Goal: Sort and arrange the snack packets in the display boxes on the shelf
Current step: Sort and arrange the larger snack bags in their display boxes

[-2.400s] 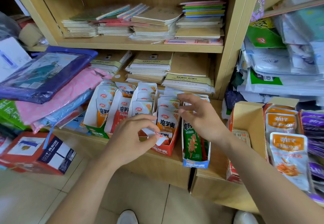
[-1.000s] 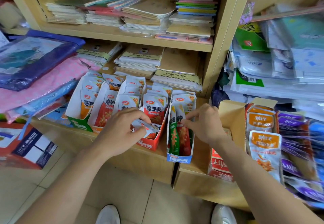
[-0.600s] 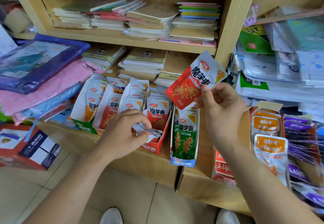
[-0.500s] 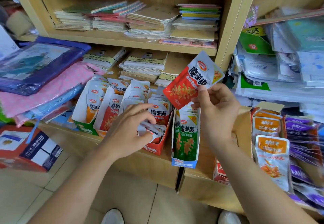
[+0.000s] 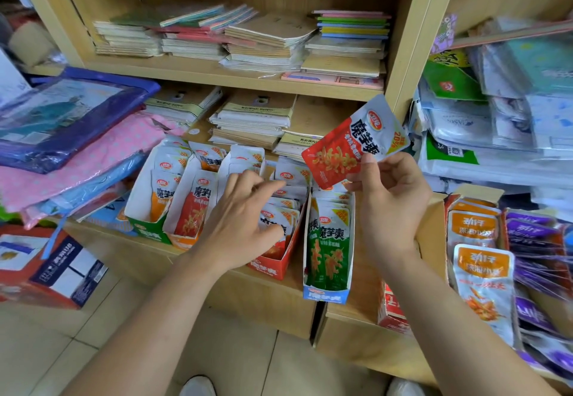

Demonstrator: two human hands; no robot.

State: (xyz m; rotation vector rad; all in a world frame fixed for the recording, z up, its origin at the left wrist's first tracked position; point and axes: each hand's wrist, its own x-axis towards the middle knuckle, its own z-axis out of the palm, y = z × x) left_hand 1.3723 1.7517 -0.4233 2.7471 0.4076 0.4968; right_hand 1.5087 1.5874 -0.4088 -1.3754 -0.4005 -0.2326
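Four display boxes of snack packets stand side by side on the low shelf: a green box, an orange box, a red box and a blue box holding green packets. My right hand pinches one red packet by its lower edge and holds it up above the blue box. My left hand lies with spread fingers on the packets in the red box, thumb on the front one.
Stacks of notebooks fill the two shelves above. Wrapped fabric bundles lie at left, over a red carton on the floor. An open cardboard box and orange-labelled packets sit at right, purple packets beside them.
My right hand drew a red packet out of the blue box and lifted it. My left hand let go of the red box's front flap and spread its fingers over the packets.
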